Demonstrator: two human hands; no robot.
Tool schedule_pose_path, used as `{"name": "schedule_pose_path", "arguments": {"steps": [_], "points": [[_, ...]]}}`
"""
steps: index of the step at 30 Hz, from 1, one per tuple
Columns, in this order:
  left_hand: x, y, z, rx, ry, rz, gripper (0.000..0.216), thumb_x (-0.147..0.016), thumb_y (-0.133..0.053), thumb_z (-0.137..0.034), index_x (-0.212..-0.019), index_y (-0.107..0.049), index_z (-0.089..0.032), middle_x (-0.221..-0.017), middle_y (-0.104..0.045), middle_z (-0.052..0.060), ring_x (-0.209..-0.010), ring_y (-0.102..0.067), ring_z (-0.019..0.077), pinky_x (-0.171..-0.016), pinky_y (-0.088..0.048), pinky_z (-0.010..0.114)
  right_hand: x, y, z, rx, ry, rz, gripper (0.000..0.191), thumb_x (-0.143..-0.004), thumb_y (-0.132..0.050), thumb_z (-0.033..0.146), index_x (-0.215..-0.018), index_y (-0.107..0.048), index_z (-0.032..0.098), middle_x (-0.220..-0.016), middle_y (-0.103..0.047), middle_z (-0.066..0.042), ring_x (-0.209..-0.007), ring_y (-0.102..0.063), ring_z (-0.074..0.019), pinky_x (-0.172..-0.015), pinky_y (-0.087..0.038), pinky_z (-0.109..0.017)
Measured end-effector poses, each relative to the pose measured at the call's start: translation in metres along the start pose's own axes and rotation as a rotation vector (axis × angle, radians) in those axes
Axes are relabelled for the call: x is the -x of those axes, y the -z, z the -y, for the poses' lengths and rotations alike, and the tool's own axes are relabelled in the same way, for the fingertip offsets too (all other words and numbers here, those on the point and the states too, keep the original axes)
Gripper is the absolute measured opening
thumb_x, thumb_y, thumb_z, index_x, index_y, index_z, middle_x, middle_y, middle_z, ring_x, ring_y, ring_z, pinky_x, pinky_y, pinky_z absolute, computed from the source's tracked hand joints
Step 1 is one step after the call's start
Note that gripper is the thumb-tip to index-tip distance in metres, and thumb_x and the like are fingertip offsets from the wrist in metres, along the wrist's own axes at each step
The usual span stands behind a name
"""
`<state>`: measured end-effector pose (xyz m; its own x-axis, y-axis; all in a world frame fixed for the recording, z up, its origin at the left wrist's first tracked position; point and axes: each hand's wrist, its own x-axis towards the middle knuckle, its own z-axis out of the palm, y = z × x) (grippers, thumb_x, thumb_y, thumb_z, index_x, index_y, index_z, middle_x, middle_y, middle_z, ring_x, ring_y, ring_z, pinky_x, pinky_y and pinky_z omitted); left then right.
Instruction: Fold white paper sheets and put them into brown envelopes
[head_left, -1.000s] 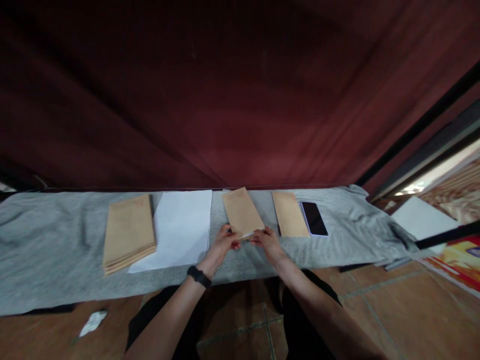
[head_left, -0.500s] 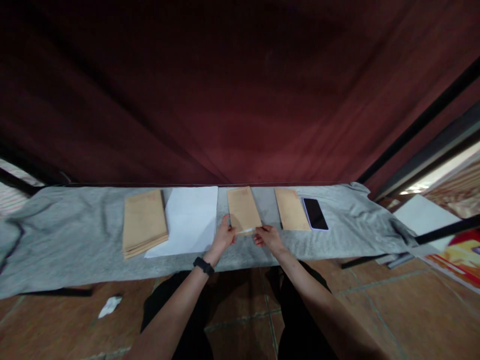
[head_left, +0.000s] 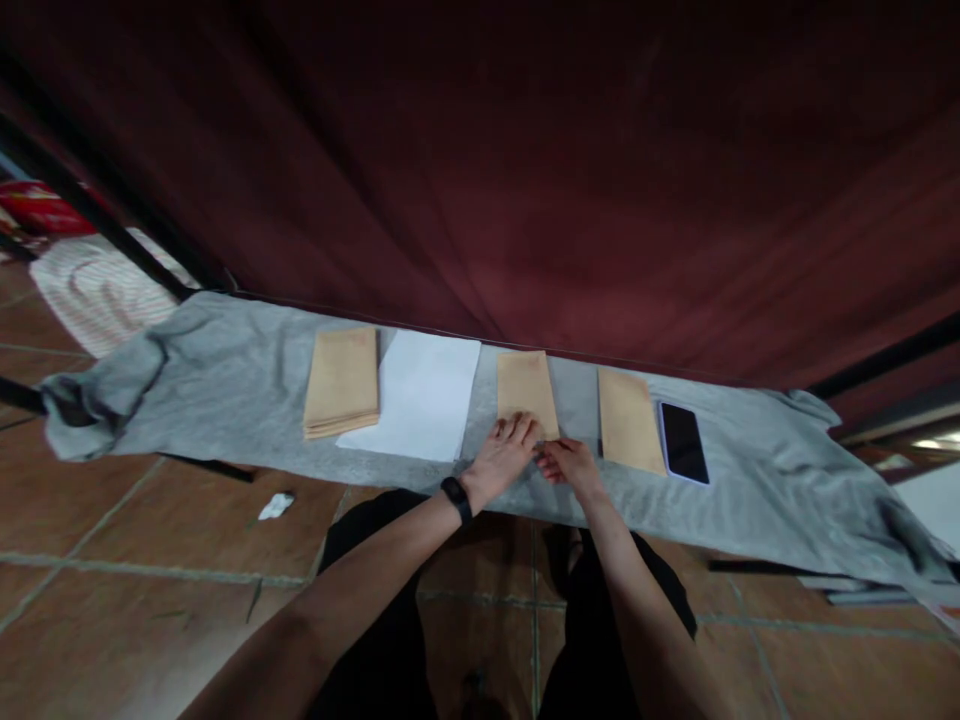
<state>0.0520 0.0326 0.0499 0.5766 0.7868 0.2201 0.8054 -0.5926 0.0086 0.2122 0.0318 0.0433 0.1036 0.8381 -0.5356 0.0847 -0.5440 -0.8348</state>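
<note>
A brown envelope (head_left: 526,388) lies flat on the grey cloth (head_left: 225,385) in front of me. My left hand (head_left: 504,455), with a black band on the wrist, rests fingers stretched over the envelope's near end. My right hand (head_left: 568,462) sits just right of it at the envelope's near corner, fingers curled; what they pinch is hidden. A white sheet (head_left: 420,394) lies left of the envelope, and a stack of brown envelopes (head_left: 342,380) lies further left.
Another brown envelope (head_left: 628,421) and a black phone (head_left: 683,443) lie on the cloth to the right. A dark red curtain (head_left: 525,180) hangs behind. A crumpled white scrap (head_left: 276,506) lies on the tiled floor at left. My legs are below.
The envelope has gone from lifted at its near end to lying flat, and my left hand now presses on it. My head has turned, shifting the scene right and tilting it.
</note>
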Motion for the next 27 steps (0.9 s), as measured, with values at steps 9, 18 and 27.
{"name": "schedule_pose_path", "arguments": {"steps": [9, 18, 27], "points": [[-0.004, -0.008, 0.005, -0.033, -0.01, 0.026, 0.044, -0.098, -0.034, -0.008, -0.14, -0.045, -0.012, -0.144, -0.05, 0.018, -0.132, -0.051, 0.0274, -0.106, -0.044, 0.044, -0.002, 0.002, 0.003, 0.07, -0.054, 0.012, 0.018, -0.088, -0.053, 0.021, -0.072, -0.061, 0.018, -0.053, -0.067, 0.001, -0.036, -0.055, -0.0094, -0.037, -0.044, -0.018], [-0.006, 0.001, 0.012, -0.001, -0.065, 0.077, 0.042, -0.096, -0.035, -0.006, -0.137, -0.046, -0.006, -0.144, -0.05, 0.023, -0.136, -0.049, 0.0287, -0.106, -0.045, 0.043, 0.0, 0.001, 0.007, 0.097, -0.084, 0.011, 0.02, -0.089, -0.054, 0.021, -0.071, -0.061, 0.018, -0.051, -0.067, 0.001, -0.035, -0.054, -0.0092, -0.038, -0.044, -0.017], [-0.007, 0.008, 0.012, 0.033, -0.061, 0.136, 0.043, -0.094, -0.036, -0.004, -0.136, -0.046, -0.007, -0.142, -0.052, 0.025, -0.134, -0.052, 0.0277, -0.106, -0.046, 0.043, 0.002, 0.002, 0.013, 0.121, -0.111, 0.022, 0.018, -0.089, -0.056, 0.02, -0.072, -0.063, 0.017, -0.052, -0.068, 0.001, -0.035, -0.055, -0.0086, -0.037, -0.043, -0.016]]}}
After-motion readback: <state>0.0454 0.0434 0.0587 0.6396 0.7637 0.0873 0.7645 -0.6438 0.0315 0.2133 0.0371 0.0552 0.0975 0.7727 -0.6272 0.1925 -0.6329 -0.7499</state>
